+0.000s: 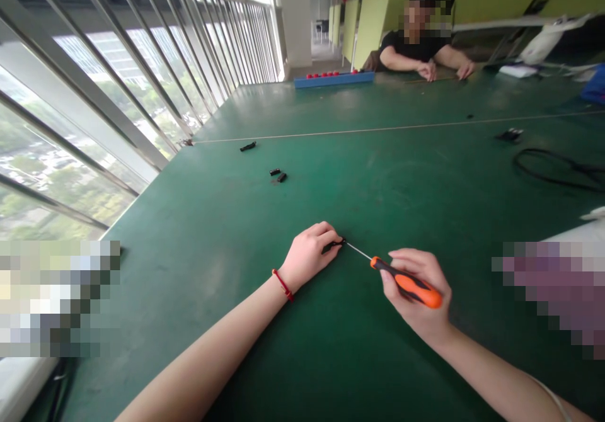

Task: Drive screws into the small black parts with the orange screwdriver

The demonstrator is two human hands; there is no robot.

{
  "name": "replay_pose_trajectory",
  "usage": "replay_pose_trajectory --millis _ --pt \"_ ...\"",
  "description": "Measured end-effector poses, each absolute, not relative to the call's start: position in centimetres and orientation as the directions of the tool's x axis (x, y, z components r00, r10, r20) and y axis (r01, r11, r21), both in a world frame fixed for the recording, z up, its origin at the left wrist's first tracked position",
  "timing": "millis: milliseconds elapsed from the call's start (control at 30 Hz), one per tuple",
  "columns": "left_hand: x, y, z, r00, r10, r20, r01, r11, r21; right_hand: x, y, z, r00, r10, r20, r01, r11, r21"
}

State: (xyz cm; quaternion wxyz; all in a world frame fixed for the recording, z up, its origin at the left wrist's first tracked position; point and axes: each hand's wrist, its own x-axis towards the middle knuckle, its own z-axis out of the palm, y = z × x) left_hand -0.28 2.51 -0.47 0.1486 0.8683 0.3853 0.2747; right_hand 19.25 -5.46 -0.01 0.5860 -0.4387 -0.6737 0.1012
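Spreading across nearly the whole view, a green table (359, 176) carries everything. At its far edge sits a person (416, 47) with both forearms on the top, beside a blue tray (333, 79) of red pieces. A black cable loop (558, 170) lies at the right, partly cut off by the frame.

Nearer, the right hand (418, 293) wraps its fingers closed around a screwdriver (401, 281) with an orange and black handle. Its long axis runs from lower right to upper left, the thin shaft pointing up-left toward the left hand (309, 253). That hand rests on the table, with a red band (282, 285) on the wrist, thumb and fingers pinching a small black part (333, 245). The tip meets this part; where exactly it enters is too small to tell, and most of the part is hidden under the fingers.

Farther out lie two small black bits (278, 175) and another clip (247, 147), well apart from the hands.
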Motion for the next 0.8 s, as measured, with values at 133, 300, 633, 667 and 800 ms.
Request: replay_pose_trajectory --millis 133,300,633,667,800 --pt "-0.29 2.49 -0.46 0.555 0.749 0.362 0.585 -0.661 0.471 19.25 -5.39 0.09 0.086 0.672 0.735 0.463 0.627 -0.627" --pt "-0.26 2.49 -0.46 0.56 0.742 0.368 0.582 -0.669 0.463 19.5 -5.42 0.14 -0.061 0.655 0.753 0.561 0.647 -0.517" --pt "-0.26 2.47 -0.43 0.557 0.744 0.37 0.583 -0.667 0.463 19.46 -5.36 0.08 -0.065 0.65 0.757 0.564 0.65 -0.51" --pt "-0.26 2.47 -0.41 0.554 0.745 0.37 0.584 -0.665 0.465 19.45 -5.36 0.03 -0.027 0.646 0.763 0.547 0.648 -0.53" --pt "-0.24 2.48 -0.37 0.552 0.747 0.371 0.584 -0.664 0.468 19.47 -5.37 -0.01 0.063 0.651 0.756 0.488 0.641 -0.592"
